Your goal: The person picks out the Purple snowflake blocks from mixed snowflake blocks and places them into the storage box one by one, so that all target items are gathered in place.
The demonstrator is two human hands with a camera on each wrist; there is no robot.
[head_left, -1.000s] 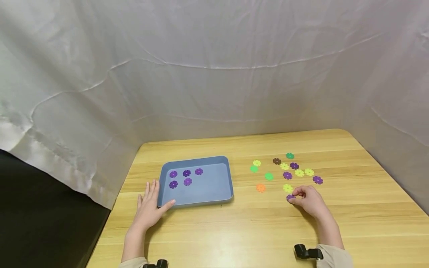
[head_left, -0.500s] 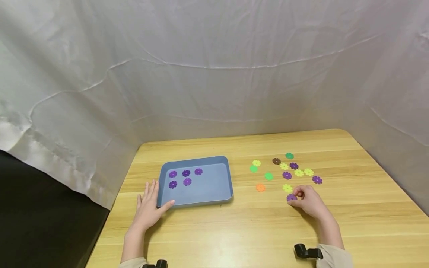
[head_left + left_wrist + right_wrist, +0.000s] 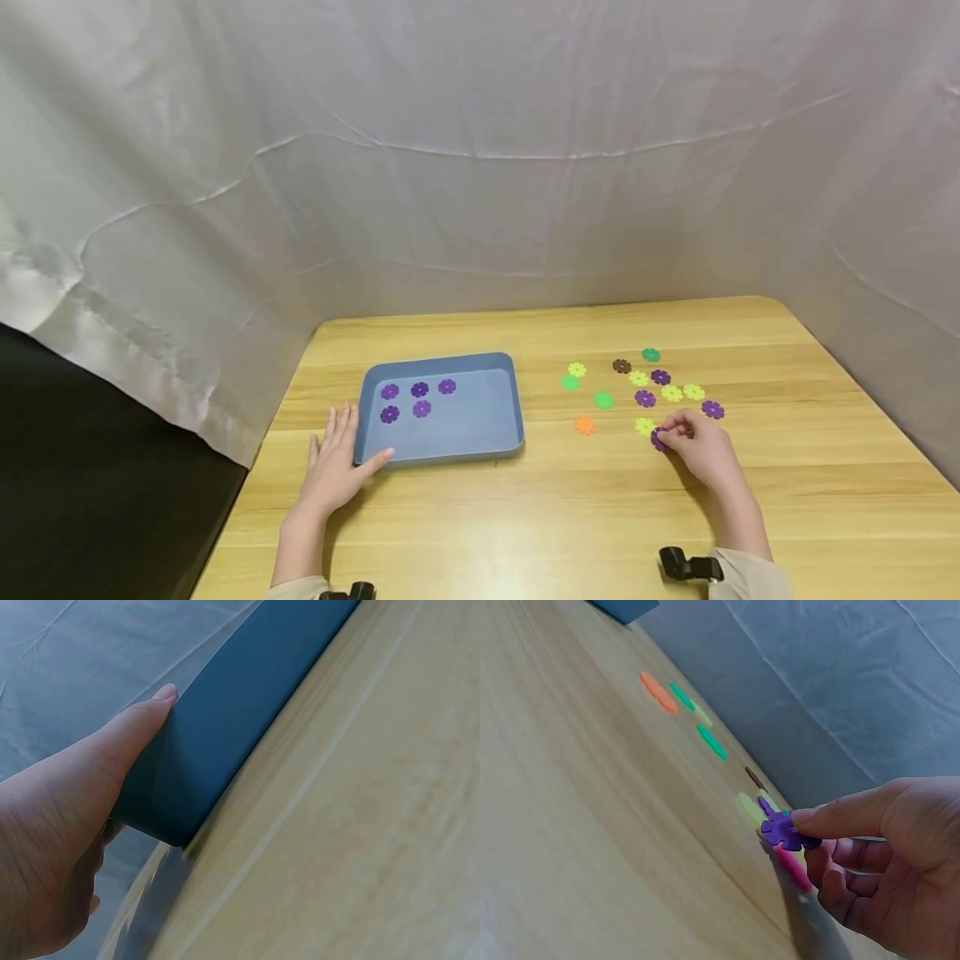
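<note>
A pale wooden worktop (image 3: 600, 508) carries a shallow blue-grey plastic tray (image 3: 480, 425) holding five purple flower-shaped discs, with a scatter of yellow, green, orange, brown and purple flower discs (image 3: 645, 387) lying to its right. The left hand (image 3: 333, 467) rests flat, fingers straight, against the tray's near left corner. The right hand (image 3: 701, 446), much the nearer, pinches one purple flower-shaped plastic disc (image 3: 784, 829) between thumb and forefinger at the scatter's near edge, well right of the tray.
</note>
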